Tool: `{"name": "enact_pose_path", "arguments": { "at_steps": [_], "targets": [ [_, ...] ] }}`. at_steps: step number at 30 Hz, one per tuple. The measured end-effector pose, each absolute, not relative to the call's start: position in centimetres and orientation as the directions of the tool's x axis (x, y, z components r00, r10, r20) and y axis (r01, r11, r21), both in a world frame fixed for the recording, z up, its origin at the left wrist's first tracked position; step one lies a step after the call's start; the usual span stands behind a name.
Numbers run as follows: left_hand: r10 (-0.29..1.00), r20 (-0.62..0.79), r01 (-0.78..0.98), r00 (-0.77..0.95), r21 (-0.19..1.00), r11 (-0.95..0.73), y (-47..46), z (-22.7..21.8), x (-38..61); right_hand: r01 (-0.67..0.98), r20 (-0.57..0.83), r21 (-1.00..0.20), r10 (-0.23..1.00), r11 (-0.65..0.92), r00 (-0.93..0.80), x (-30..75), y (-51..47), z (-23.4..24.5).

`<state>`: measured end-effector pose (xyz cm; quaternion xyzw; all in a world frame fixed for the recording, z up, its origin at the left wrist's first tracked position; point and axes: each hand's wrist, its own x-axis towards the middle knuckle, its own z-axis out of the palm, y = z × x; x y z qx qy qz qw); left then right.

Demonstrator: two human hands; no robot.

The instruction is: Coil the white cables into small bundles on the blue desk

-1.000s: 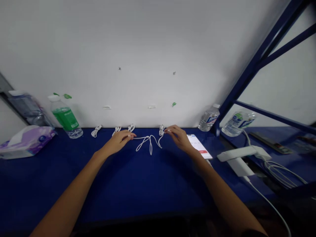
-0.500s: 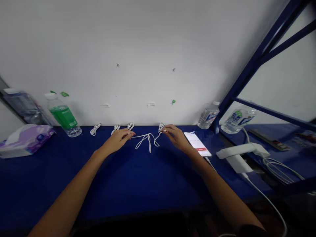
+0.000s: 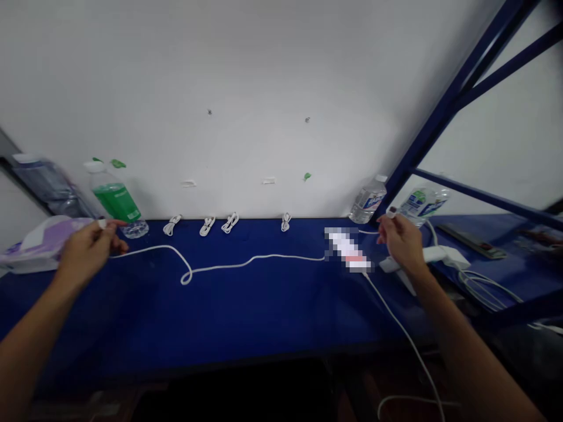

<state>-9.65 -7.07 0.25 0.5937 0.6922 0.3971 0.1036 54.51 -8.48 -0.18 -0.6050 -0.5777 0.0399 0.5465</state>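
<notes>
Left grip (image 3: 94,243): we pinch one white cable (image 3: 220,268) end, fingers closed, mid-left.
Cable: across the table (image 3: 211,328), centre; we judge it light, limp, best held by its ends.
Right grip (image 3: 398,234): seemingly closed on the other end, mid-right.

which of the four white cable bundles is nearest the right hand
The rightmost cable bundle. It lies by itself, across a wide gap from the other three bundles, which sit farther from the right hand.
</notes>
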Motion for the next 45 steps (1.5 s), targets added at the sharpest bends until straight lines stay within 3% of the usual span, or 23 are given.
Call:
{"name": "enact_pose_path", "arguments": {
  "at_steps": [2, 4, 9, 14, 17, 21, 25, 28, 31, 33, 35, 37, 39, 42, 45],
  "targets": [
    [0.947, 0.271, 0.594, -0.174, 0.796, -0.119, -7.4, 0.1, -6.7, 0.619, 0.527, -0.731, 0.815, 0.288, 0.243, 52.4, -8.6, -0.8],
    [0.968, 0.249, 0.612, -0.006, 0.767, -0.194, -7.9, 0.0, -3.1, 0.633, 0.478, -0.706, 0.873, 0.317, 0.096, 49.4, -8.7, -1.1],
    [0.898, 0.254, 0.787, 0.360, 0.434, -0.439, -10.8, -0.9, 4.6, 0.613, 0.391, -0.652, 0.891, 0.446, -0.233, 41.1, -10.0, -1.0],
    [0.934, 0.240, 0.959, 0.265, 0.038, -0.281, -14.9, -3.4, 9.1, 0.497, 0.293, -0.726, 0.867, 0.476, -0.403, 35.3, -11.8, -2.3],
    [0.930, 0.231, 0.958, 0.285, -0.036, -0.285, -16.2, -4.3, 10.1, 0.467, 0.208, -0.727, 0.810, 0.503, -0.548, 33.6, -13.0, -3.4],
    [0.875, 0.170, 0.883, 0.454, 0.042, -0.467, -16.3, -4.4, 9.7, 0.514, 0.226, -0.594, 0.741, 0.619, -0.632, 32.6, -14.5, -4.5],
    [0.813, 0.140, 0.810, 0.565, 0.093, -0.579, -15.7, -4.5, 9.4, 0.708, 0.158, -0.397, 0.803, 0.584, -0.574, 32.1, -14.7, -5.1],
    [0.827, 0.115, 0.820, 0.550, 0.115, -0.561, -14.9, -4.8, 10.0, 0.795, 0.146, -0.276, 0.841, 0.540, -0.521, 32.4, -13.5, -5.1],
    [0.887, 0.081, 0.880, 0.454, 0.118, -0.461, -13.2, -4.9, 10.7, 0.824, 0.131, -0.231, 0.856, 0.517, -0.500, 33.2, -11.6, -5.2],
    [0.912, 0.037, 0.887, 0.410, 0.219, -0.407, -11.5, -4.6, 10.9, 0.817, 0.125, -0.229, 0.848, 0.529, -0.515, 33.6, -10.2, -5.3],
    [0.918, -0.046, 0.829, 0.393, 0.449, -0.333, -9.6, -4.1, 10.9, 0.794, 0.145, -0.235, 0.828, 0.561, -0.542, 33.7, -8.9, -5.6],
    [0.899, -0.159, 0.699, 0.407, 0.688, -0.195, -7.8, -3.5, 10.9, 0.763, 0.188, -0.268, 0.809, 0.588, -0.558, 33.6, -7.6, -5.8],
    [0.866, -0.262, 0.545, 0.425, 0.838, -0.015, -6.4, -3.0, 11.0, 0.735, 0.242, -0.341, 0.811, 0.585, -0.533, 33.2, -6.3, -6.0],
    [0.824, -0.331, 0.357, 0.460, 0.919, 0.169, -5.0, -2.8, 11.4, 0.679, 0.302, -0.486, 0.834, 0.551, -0.461, 32.5, -4.7, -6.2],
    [0.798, -0.347, 0.268, 0.493, 0.933, 0.240, -3.9, -3.2, 12.0, 0.591, 0.301, -0.634, 0.864, 0.498, -0.404, 31.7, -3.6, -6.3]
  ]
}}
